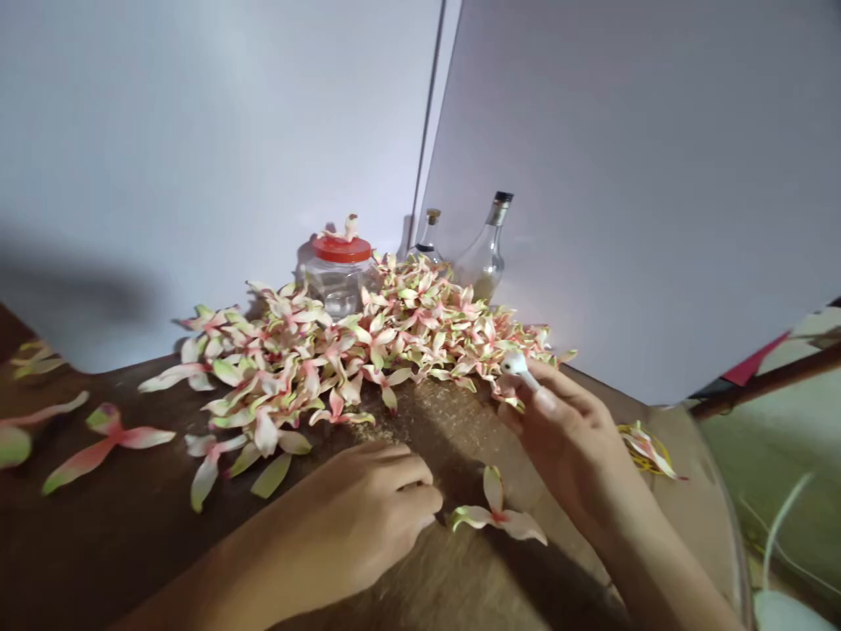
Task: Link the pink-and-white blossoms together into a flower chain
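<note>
A large heap of pink, cream and green fabric flowers [368, 350] covers the back of a brown wooden table [131, 526]. My left hand [368, 508] rests on the table with its fingers curled, the fingertips touching a single loose flower [498, 517]. My right hand [565, 429] is closed on a small white tool [519, 366], whose tip reaches the right edge of the heap.
A clear jar with a red lid [340, 272] and two glass bottles [486, 254] stand in the corner behind the heap. Loose flowers [105, 438] lie at the left. Yellow rubber bands with a flower [647, 449] lie at the right table edge.
</note>
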`<state>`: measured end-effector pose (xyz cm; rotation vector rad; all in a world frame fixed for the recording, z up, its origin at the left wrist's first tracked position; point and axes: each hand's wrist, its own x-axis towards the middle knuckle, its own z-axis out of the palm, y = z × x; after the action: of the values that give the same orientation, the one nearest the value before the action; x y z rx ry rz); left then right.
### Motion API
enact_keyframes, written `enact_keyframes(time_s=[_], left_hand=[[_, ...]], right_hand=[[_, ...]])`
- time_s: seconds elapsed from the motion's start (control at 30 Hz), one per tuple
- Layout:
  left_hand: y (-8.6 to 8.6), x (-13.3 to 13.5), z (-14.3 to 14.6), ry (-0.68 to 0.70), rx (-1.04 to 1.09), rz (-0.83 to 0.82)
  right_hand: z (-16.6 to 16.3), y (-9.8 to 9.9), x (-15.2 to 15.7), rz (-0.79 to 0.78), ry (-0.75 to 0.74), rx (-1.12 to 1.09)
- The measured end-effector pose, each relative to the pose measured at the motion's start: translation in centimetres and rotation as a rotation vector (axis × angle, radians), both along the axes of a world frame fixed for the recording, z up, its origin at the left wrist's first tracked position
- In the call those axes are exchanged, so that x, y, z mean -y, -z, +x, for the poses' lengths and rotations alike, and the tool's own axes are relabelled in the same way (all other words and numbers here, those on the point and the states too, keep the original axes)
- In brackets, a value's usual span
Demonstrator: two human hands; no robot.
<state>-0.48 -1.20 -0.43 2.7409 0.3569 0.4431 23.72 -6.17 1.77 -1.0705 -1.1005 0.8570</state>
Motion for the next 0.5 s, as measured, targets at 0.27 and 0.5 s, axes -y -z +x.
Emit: enact_keyframes(time_s=[0.27, 0.5], left_hand=[[0.66, 0.11, 0.08, -0.031, 0.004, -0.039], [0.61, 0.07, 0.07, 0.005, -0.038, -0.023]], right_hand=[[0.60, -0.77, 0.52, -0.060, -0.118, -0.487], [0.21, -0.64, 0.86, 0.071, 0.041, -0.184]])
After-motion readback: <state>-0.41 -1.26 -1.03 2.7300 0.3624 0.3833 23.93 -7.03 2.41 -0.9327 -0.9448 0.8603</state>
